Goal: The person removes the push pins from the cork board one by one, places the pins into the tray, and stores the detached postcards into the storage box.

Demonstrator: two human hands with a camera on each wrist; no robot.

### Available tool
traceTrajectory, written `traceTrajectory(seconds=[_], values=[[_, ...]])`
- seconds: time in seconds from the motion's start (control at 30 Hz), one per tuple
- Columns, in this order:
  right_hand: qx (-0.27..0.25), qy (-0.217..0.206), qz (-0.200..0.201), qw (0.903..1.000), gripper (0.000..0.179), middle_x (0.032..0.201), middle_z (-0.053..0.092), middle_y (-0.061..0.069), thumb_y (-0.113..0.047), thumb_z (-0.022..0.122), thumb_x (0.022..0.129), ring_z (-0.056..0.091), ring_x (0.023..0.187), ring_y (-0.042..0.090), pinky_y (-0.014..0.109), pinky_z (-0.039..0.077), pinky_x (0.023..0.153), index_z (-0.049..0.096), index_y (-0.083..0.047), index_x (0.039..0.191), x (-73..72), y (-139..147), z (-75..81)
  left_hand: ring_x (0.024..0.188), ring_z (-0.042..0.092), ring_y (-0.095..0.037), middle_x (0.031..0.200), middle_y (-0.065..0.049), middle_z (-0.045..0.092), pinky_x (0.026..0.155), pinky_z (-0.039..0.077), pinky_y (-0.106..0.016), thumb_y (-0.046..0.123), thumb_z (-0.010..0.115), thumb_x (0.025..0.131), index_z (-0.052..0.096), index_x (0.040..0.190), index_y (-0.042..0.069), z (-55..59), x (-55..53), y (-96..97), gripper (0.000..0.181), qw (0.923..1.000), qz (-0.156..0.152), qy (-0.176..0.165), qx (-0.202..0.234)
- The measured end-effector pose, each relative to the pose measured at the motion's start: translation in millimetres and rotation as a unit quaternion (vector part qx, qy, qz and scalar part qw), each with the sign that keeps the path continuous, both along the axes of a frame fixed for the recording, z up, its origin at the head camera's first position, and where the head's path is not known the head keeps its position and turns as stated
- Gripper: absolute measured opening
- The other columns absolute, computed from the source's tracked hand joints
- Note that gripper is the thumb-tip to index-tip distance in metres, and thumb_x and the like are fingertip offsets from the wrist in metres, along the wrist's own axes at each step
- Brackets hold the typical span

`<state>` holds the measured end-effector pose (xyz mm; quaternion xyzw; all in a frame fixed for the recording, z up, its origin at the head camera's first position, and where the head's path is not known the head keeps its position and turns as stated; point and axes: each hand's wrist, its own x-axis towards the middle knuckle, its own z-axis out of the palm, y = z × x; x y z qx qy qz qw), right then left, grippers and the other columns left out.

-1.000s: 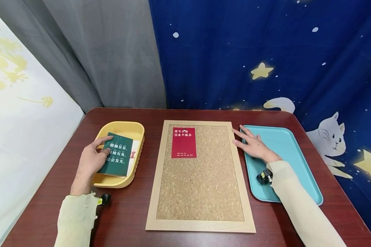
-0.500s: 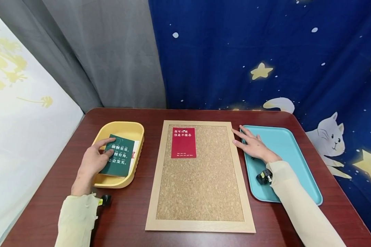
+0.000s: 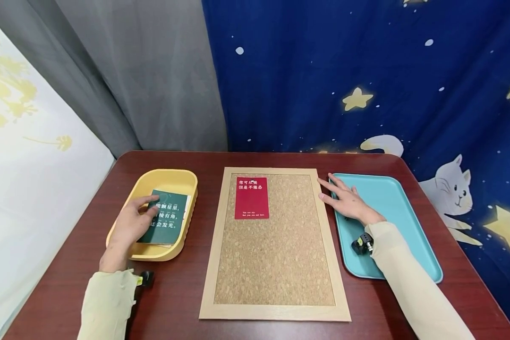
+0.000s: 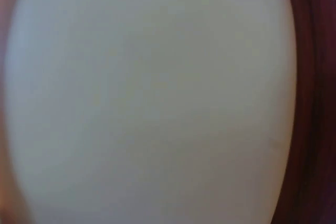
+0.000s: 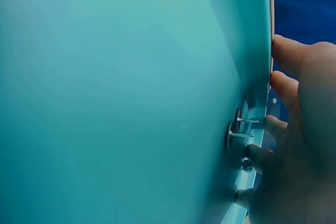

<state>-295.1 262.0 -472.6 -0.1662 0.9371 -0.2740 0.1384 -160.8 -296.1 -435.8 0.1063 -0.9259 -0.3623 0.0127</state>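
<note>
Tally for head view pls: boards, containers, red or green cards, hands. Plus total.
Boards: 1 (cork board)
Containers: 2 (basket, tray)
Red or green cards: 2 (red card, green card)
Hands: 2 (left hand, right hand)
Total: 7

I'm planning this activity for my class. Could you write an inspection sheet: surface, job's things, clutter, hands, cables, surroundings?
Surface: reddish-brown table
Job's things: red card on the cork board; green card in the yellow basket; pins in the blue tray, some points exposed
Clutter: nothing seen
Hands: left hand over the green card; right hand with fingers spread, touching the board's right edge
Cables: nothing seen
Surroundings: grey curtain and starry blue curtain behind the table
</note>
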Motion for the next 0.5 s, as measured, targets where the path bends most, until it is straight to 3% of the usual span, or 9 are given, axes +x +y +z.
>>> traceTrajectory(seconds=[0.1, 0.17, 0.27, 0.37, 0.5], values=[[-0.001, 0.0, 0.0, 1.0, 0.068, 0.178, -0.001, 0.011, -0.052, 0.048, 0.108, -0.003, 0.164, 0.042, 0.074, -0.013, 0.123, 0.024, -0.029, 0.167, -1.7, -0.3, 1.4, 0.128, 0.056, -0.049, 0.153, -0.033, 0.045, 0.075, 0.055, -0.036, 0.016, 0.052, 0.107, 0.052, 0.15, 0.001, 0.6, -0.8, 0.1, 0.045, 1.0, 0.004, -0.001, -0.005], [0.002, -0.001, 0.0, 1.0, 0.067, 0.178, -0.001, 0.01, -0.052, 0.048, 0.108, -0.003, 0.164, 0.041, 0.073, -0.013, 0.124, 0.024, -0.03, 0.167, -2.1, -0.2, 2.0, 0.134, 0.052, -0.052, 0.154, -0.034, 0.045, 0.085, 0.057, -0.048, 0.016, 0.052, 0.107, 0.052, 0.15, 0.0, 1.3, -1.0, -0.1, 0.045, 1.0, 0.004, -0.003, -0.004], [0.004, 0.0, 0.0, 1.0, 0.067, 0.178, 0.0, 0.01, -0.052, 0.048, 0.108, -0.003, 0.164, 0.041, 0.073, -0.013, 0.124, 0.024, -0.029, 0.167, -1.3, -0.3, 1.9, 0.141, 0.045, -0.053, 0.154, -0.035, 0.044, 0.102, 0.049, -0.062, 0.016, 0.052, 0.107, 0.052, 0.15, 0.0, 2.0, -0.5, 0.5, 0.046, 0.9999, 0.01, -0.009, 0.006], [0.004, 0.0, 0.002, 1.0, 0.068, 0.178, 0.0, 0.012, -0.053, 0.048, 0.108, -0.003, 0.164, 0.042, 0.073, -0.013, 0.124, 0.024, -0.029, 0.167, -0.3, -0.5, 0.7, 0.144, 0.042, -0.053, 0.154, -0.036, 0.044, 0.109, 0.042, -0.067, 0.017, 0.052, 0.107, 0.053, 0.149, 0.0, 1.9, 0.6, 1.2, 0.045, 0.9997, 0.016, -0.01, 0.015], [0.004, 0.004, 0.002, 1.0, 0.067, 0.178, 0.001, 0.012, -0.053, 0.047, 0.108, -0.002, 0.164, 0.043, 0.074, -0.012, 0.124, 0.025, -0.028, 0.167, 0.8, -0.5, -0.2, 0.143, 0.043, -0.052, 0.154, -0.035, 0.045, 0.106, 0.044, -0.064, 0.019, 0.051, 0.107, 0.054, 0.148, 0.002, 2.5, 1.9, 2.9, 0.044, 0.9993, 0.029, -0.007, 0.022]])
